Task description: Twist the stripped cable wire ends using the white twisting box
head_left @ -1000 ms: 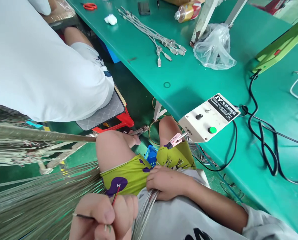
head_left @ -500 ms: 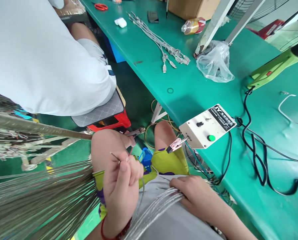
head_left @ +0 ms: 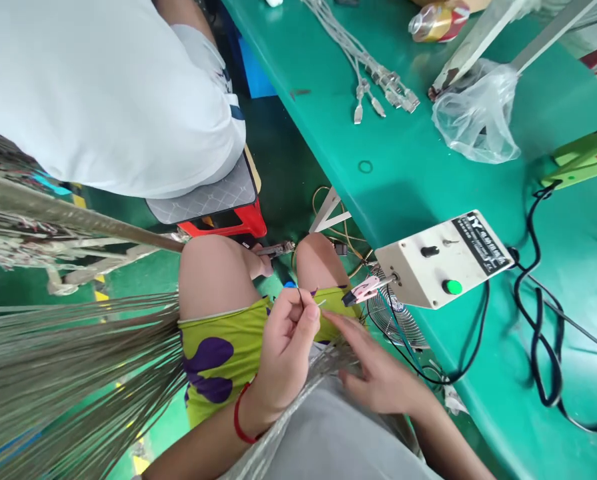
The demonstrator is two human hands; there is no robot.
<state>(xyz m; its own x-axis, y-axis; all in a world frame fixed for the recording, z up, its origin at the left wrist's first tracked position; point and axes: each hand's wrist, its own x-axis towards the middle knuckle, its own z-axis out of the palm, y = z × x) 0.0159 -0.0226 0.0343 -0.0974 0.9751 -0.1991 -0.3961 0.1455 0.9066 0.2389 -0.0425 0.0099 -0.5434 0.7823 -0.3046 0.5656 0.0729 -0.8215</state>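
My left hand (head_left: 291,340), with a red cord round its wrist, is closed in a pinch on the thin end of a cable. A dark wire and a pale wire tip (head_left: 322,303) stick out from its fingertips. My right hand (head_left: 378,363) is open, thumb and fingers apart, its forefinger close to the wire tip; I cannot tell if it touches. Beneath both hands a bundle of clear-sheathed cables (head_left: 285,430) crosses my lap. A pink clip (head_left: 365,290) on the shaft of a white control box (head_left: 423,263) is just beyond my right fingertips.
Cables with plugs (head_left: 373,73), a plastic bag (head_left: 478,113), a bottle (head_left: 439,21) and a green tool (head_left: 585,157) lie on the green table (head_left: 328,127). A person in white (head_left: 118,93) sits at left on a stool (head_left: 213,200). Many grey cables (head_left: 88,373) hang at left.
My left hand has moved right with the cable. My right hand has come off the cable bundle and opened, reaching toward the wire ends. The view has shifted.
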